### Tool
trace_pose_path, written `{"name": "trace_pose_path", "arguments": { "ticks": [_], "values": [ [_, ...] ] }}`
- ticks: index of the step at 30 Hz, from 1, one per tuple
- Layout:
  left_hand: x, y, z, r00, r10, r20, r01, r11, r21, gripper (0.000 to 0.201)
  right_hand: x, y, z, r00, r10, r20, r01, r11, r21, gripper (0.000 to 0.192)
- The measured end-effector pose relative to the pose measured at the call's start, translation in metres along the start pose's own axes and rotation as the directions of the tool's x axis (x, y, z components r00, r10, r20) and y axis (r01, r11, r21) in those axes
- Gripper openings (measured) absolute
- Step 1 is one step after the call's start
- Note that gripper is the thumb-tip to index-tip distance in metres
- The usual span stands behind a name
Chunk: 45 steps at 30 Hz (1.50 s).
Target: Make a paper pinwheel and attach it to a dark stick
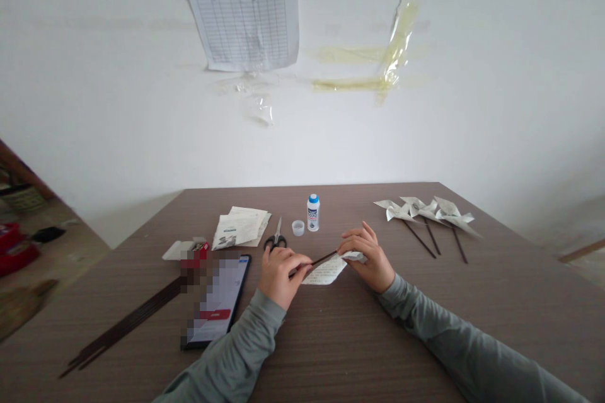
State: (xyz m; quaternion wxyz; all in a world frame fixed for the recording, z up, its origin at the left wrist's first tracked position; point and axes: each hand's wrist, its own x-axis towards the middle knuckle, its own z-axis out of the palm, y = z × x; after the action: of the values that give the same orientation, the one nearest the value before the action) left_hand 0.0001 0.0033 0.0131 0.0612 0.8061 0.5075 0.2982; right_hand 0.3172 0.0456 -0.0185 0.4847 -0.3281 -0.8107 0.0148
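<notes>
Your left hand (280, 276) pinches a thin dark stick (321, 259). At its 3 o'clock, your right hand (369, 256) seems to grip folded paper (326, 271).

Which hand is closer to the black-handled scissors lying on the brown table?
Left. The left hand sits just in front of the black-handled scissors, almost touching the handles, and grips a thin dark stick. The right hand is farther off to their right, on the paper piece.

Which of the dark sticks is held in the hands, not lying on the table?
The single stick between both hands, over the paper piece. The bundle lies at left; three others carry pinwheels at right.
</notes>
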Motion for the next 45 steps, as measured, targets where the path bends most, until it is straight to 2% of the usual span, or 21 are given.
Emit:
{"name": "trace_pose_path", "arguments": {
  "ticks": [13,25,32,41,45],
  "values": [
    [-0.001,0.001,-0.001,1.000,0.010,-0.013,-0.010,1.000,-0.007,0.021,-0.001,0.003,0.000,1.000,0.022,0.020,-0.021,1.000,-0.009,0.031],
    [0.001,-0.005,0.001,1.000,0.022,-0.010,-0.022,1.000,-0.011,0.022,0.002,-0.002,-0.003,0.997,0.077,0.032,-0.078,0.995,0.057,0.025],
    [0.001,-0.005,-0.002,0.999,0.037,0.002,-0.037,0.999,-0.009,0.032,0.005,-0.005,-0.004,0.992,0.116,0.042,-0.119,0.990,0.070,0.020],
    [0.003,0.013,-0.010,0.997,-0.050,0.066,0.052,0.998,-0.021,0.054,0.005,-0.005,-0.005,0.991,0.120,0.061,-0.123,0.991,0.055,0.017],
    [0.001,0.004,-0.007,0.994,-0.055,0.089,0.055,0.998,0.007,0.046,0.005,-0.005,-0.006,0.987,0.139,0.077,-0.143,0.989,0.048,0.017]
  ]
}}
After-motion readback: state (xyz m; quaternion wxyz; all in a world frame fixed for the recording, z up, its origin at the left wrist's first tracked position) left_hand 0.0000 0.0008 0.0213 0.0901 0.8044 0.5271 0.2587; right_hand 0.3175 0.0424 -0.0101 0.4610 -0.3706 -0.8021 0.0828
